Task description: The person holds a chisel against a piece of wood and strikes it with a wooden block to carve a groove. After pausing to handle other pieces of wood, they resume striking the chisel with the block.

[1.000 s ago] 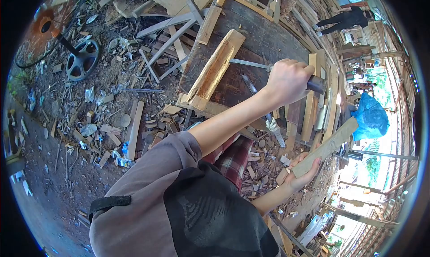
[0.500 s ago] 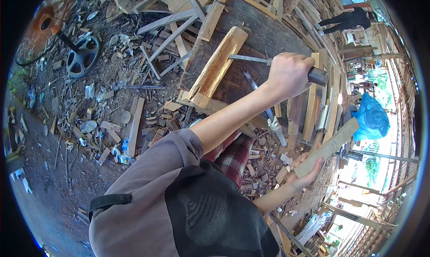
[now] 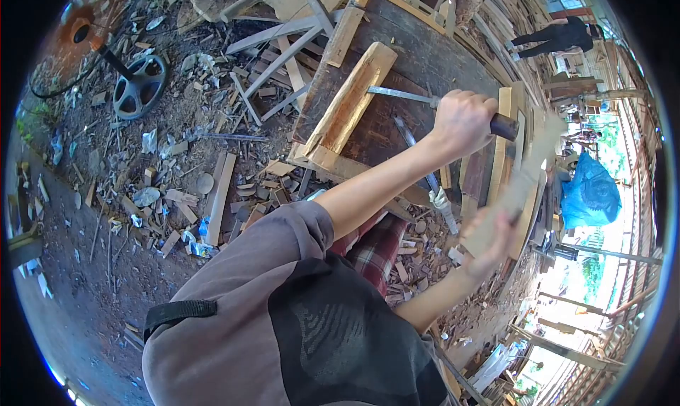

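Observation:
My left hand [image 3: 464,126] is wrapped around the handle of a chisel [image 3: 404,94]. The dark butt of the handle sticks out past the fist. The blade's tip rests in the hollow of a pale timber block [image 3: 348,105] on the dark wooden workbench [image 3: 432,45]. Smeared by motion, my right hand [image 3: 489,243] grips a flat wooden bat [image 3: 520,197], its far end raised to the right of the chisel's butt. Between my forearm and the block lies a long metal tool [image 3: 418,151] with a pale wrapped end.
Offcuts and wood chips [image 3: 269,193] litter the ground left of the bench. A spoked wheel [image 3: 140,87] on an orange machine stands at the upper left. Planks [image 3: 496,172] lie along the right side, near a blue plastic bag [image 3: 591,190]. A person in dark clothes [image 3: 556,38] is at the upper right.
My right hand has swung the wooden bat up towards the chisel's handle, and both are blurred now. My left hand keeps its hold, with the chisel tip still in the hollow.

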A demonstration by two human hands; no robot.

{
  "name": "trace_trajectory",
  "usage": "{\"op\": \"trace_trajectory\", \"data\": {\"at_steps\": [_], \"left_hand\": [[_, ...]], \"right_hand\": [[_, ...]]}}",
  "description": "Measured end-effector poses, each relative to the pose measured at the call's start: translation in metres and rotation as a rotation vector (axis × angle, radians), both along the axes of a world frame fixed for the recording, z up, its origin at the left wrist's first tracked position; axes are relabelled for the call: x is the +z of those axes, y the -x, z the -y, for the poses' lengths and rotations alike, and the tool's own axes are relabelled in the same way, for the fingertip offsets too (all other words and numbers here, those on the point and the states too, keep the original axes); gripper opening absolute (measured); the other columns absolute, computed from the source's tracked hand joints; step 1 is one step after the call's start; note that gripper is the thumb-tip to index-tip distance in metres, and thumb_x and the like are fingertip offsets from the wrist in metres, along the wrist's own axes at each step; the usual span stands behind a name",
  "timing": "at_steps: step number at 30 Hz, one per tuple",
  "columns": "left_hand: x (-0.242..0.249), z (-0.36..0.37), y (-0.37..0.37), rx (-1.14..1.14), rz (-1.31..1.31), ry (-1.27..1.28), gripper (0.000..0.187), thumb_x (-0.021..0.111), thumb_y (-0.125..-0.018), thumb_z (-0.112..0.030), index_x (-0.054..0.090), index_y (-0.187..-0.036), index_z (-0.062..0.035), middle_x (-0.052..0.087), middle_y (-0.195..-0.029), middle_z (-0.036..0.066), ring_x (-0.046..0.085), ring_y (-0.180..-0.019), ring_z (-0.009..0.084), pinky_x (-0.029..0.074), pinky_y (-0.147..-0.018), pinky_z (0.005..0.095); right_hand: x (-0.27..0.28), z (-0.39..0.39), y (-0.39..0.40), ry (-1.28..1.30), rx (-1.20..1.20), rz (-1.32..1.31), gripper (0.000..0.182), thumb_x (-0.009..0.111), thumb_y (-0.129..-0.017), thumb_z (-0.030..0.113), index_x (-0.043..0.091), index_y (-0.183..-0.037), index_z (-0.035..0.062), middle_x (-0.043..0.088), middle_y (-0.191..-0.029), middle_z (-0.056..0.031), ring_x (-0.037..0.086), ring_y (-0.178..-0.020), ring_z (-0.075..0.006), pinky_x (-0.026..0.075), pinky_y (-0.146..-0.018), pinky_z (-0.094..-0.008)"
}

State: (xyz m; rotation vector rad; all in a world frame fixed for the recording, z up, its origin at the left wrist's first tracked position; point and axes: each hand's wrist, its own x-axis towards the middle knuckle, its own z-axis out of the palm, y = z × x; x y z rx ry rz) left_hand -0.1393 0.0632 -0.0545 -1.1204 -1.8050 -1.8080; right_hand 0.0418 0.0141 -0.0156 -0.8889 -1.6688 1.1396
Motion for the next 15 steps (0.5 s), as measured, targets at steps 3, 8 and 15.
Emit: {"op": "trace_trajectory", "data": {"at_steps": [3,8,15], "left_hand": [[-0.004,-0.001,-0.001,0.002,-0.005,0.005,0.016,0.069,-0.057,-0.015,0.057,-0.066,-0.009,0.06,-0.065,0.007,0.063,-0.064,0.0285,0.049,-0.063,0.0393],[-0.017,-0.009,-0.007,0.003,-0.035,0.075,0.015,0.069,-0.057,-0.015,0.059,-0.067,-0.0102,0.061,-0.065,0.006,0.064,-0.066,0.0266,0.049,-0.064,0.0382],[-0.01,-0.004,-0.001,0.01,-0.076,0.103,0.017,0.071,-0.056,-0.016,0.06,-0.069,-0.0112,0.062,-0.068,0.005,0.064,-0.068,0.025,0.049,-0.066,0.037]], "right_hand": [[0.016,-0.006,-0.01,-0.063,0.006,-0.24,0.059,0.045,-0.093,0.042,0.038,-0.136,0.0007,0.05,-0.073,-0.0052,0.047,-0.051,-0.0084,0.038,-0.04,-0.0217],[-0.051,-0.031,0.004,-0.076,-0.006,0.048,0.063,0.052,-0.09,0.037,0.037,-0.138,0.0005,0.048,-0.069,-0.0041,0.048,-0.051,-0.011,0.038,-0.04,-0.0229],[0.0,-0.013,-0.023,0.06,-0.028,-0.045,0.06,0.044,-0.093,0.041,0.038,-0.139,0.0022,0.047,-0.066,-0.0035,0.044,-0.044,-0.0085,0.038,-0.035,-0.0221]]}}
